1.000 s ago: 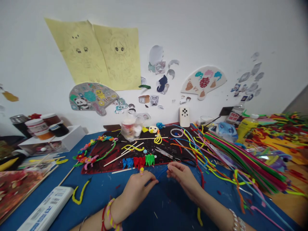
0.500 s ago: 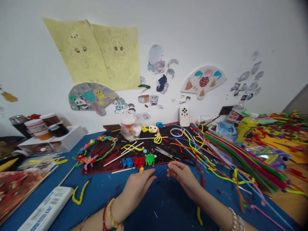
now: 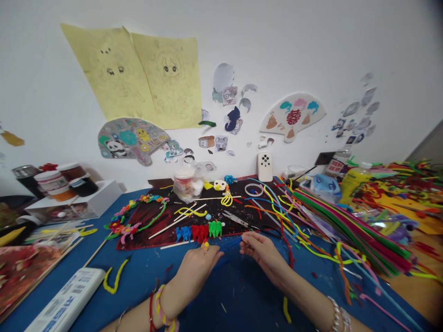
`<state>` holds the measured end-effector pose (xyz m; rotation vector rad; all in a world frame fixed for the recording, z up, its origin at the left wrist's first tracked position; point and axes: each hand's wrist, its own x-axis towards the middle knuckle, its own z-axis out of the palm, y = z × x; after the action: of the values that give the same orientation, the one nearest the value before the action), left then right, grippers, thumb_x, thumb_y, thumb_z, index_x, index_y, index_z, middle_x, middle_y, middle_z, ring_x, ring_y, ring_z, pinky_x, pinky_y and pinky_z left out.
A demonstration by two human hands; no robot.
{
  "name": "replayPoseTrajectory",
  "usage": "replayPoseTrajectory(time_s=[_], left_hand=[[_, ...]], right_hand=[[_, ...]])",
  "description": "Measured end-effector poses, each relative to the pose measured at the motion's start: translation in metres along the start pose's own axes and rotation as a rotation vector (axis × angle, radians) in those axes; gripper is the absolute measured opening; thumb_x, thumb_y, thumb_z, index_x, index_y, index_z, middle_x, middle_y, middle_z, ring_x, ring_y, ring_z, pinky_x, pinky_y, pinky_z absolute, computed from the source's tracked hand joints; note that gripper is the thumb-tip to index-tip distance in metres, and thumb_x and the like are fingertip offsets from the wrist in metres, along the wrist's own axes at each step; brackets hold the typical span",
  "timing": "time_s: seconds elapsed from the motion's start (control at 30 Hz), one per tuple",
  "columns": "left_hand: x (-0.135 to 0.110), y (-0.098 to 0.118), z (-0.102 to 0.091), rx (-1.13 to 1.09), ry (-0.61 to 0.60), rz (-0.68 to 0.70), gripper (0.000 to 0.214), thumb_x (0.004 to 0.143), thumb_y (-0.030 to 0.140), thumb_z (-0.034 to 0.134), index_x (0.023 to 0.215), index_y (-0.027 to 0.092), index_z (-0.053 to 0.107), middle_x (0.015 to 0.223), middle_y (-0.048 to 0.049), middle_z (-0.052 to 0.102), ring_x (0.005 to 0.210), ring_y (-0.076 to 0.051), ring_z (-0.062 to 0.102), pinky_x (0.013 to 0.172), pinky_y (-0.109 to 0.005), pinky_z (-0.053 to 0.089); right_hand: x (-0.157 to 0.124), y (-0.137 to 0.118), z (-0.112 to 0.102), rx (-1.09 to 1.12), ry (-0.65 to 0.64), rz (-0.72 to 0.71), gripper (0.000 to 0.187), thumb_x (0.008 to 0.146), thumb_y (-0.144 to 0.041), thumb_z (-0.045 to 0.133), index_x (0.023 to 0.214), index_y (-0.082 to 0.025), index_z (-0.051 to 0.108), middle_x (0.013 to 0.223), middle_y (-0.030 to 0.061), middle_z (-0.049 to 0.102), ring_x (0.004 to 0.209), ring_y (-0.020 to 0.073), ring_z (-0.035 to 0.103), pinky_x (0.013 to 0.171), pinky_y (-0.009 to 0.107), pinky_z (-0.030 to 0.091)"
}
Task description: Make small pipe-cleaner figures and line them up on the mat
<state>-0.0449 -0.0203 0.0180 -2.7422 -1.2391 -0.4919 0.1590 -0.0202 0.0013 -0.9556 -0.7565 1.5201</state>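
Note:
A blue pipe cleaner (image 3: 231, 244) stretches between my two hands, low over the blue table. My left hand (image 3: 199, 265) is closed on its left part, thumb pressed against the fingers; a yellow ring-like piece sits on one finger. My right hand (image 3: 262, 253) pinches the other end between thumb and fingertips. Just beyond my left hand stand small twisted figures in blue (image 3: 183, 234), red (image 3: 200, 232) and green (image 3: 215, 228). Scissors (image 3: 235, 218) lie on the dark mat behind them.
Loose coloured pipe cleaners and a thick bundle (image 3: 356, 230) cover the right side. A white box (image 3: 65, 299) lies at front left, near a bent yellow piece (image 3: 116, 276). Further back are a bagged tub (image 3: 187, 182), a phone (image 3: 265, 167) and a yellow bottle (image 3: 356, 182).
My left hand has closed its thumb and fingers together on the blue pipe cleaner, where they were apart before. My right hand keeps its pinch in nearly the same place.

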Motion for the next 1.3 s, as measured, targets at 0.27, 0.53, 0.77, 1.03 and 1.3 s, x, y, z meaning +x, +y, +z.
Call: replayPoseTrajectory(time_s=[0.27,0.53,0.77,1.03,1.3], left_hand=[[0.0,0.001,-0.008,-0.121,0.124,0.079,0.032,0.092,0.032,0.034,0.083,0.017,0.061,0.058,-0.0015,0.061,0.051,-0.011,0.058,0.051,-0.019,0.042],[-0.001,0.001,-0.01,-0.068,0.045,0.106,0.03,0.091,0.028,0.038,0.071,0.016,0.058,0.056,-0.0013,0.059,0.048,-0.012,0.055,0.047,-0.021,0.037],[-0.001,0.001,-0.008,-0.045,0.037,0.149,0.03,0.091,0.025,0.037,0.073,0.015,0.058,0.056,-0.0019,0.059,0.049,-0.012,0.055,0.047,-0.02,0.038],[0.002,0.004,-0.009,-0.338,-0.017,0.029,0.025,0.088,0.03,0.041,0.088,0.018,0.064,0.072,-0.0039,0.066,0.062,-0.013,0.061,0.061,-0.021,0.045],[0.007,0.008,-0.018,-0.635,-0.146,-0.188,0.028,0.088,0.032,0.041,0.083,0.016,0.063,0.07,-0.0027,0.066,0.062,-0.013,0.06,0.059,-0.022,0.044]], right_hand=[[0.0,-0.001,-0.001,-0.033,-0.018,-0.003,0.02,0.064,-0.032,0.073,0.072,-0.014,0.066,0.064,0.0009,0.06,0.063,0.012,0.057,0.064,0.027,0.049],[0.001,-0.004,0.001,-0.066,-0.02,-0.01,0.02,0.064,-0.031,0.073,0.07,-0.013,0.065,0.064,0.0008,0.059,0.062,0.0115,0.056,0.064,0.026,0.049],[0.001,-0.003,0.001,-0.091,-0.02,-0.022,0.021,0.065,-0.032,0.072,0.071,-0.013,0.065,0.064,0.001,0.059,0.062,0.012,0.056,0.064,0.027,0.049],[-0.001,-0.004,0.002,-0.118,0.007,-0.015,0.023,0.062,-0.035,0.073,0.069,-0.014,0.064,0.061,-0.0004,0.058,0.057,0.0113,0.055,0.06,0.026,0.047],[-0.005,-0.008,0.004,-0.062,-0.146,-0.015,0.029,0.068,-0.034,0.071,0.089,-0.015,0.066,0.071,0.0018,0.062,0.069,0.0124,0.058,0.069,0.027,0.046]])
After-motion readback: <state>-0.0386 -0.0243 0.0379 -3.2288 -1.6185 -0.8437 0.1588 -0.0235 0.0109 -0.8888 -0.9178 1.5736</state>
